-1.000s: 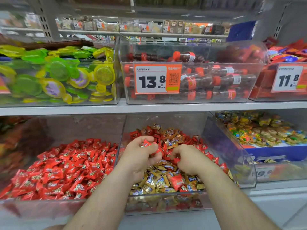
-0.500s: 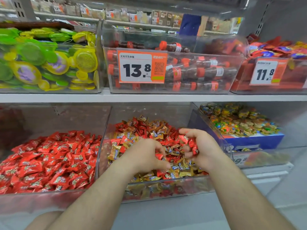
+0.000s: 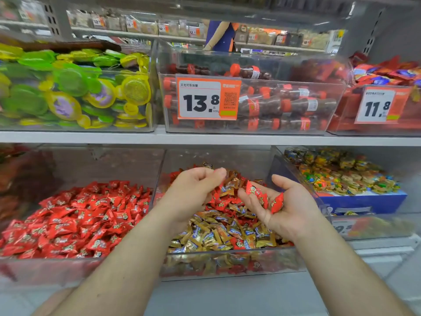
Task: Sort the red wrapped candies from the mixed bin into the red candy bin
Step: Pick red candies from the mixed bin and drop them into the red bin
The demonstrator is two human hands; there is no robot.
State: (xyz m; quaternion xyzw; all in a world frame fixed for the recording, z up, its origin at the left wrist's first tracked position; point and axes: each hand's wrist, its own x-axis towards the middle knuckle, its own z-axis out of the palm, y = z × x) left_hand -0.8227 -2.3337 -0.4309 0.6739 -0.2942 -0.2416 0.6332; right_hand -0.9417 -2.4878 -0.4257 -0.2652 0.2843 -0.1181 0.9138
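1. Red candies fill the red bin (image 3: pixel 77 265) at lower left of the frame; more lie mixed with gold ones in the mixed bin (image 3: pixel 227 265) at lower centre, touching its right side.
2. Upper shelf (image 3: pixel 205 139): a bin of green and yellow sweets at upper left, a cola-bottle bin (image 3: pixel 284 124) in the middle with a 13.8 tag (image 3: pixel 208 98), and a red-packet bin at upper right tagged 11.8 (image 3: pixel 377 103).
3. A box of multicoloured sweets (image 3: pixel 362 200) sits at right centre, beside the mixed bin.
4. The left hand (image 3: pixel 193 197) hangs over the mixed bin, back up, fingers curled loosely inward; whether they hold anything, I cannot tell.
5. The right hand (image 3: pixel 284 206) is palm up over the same bin, fingers slightly curled and cupped round a few red candies (image 3: pixel 262 195) resting on them.
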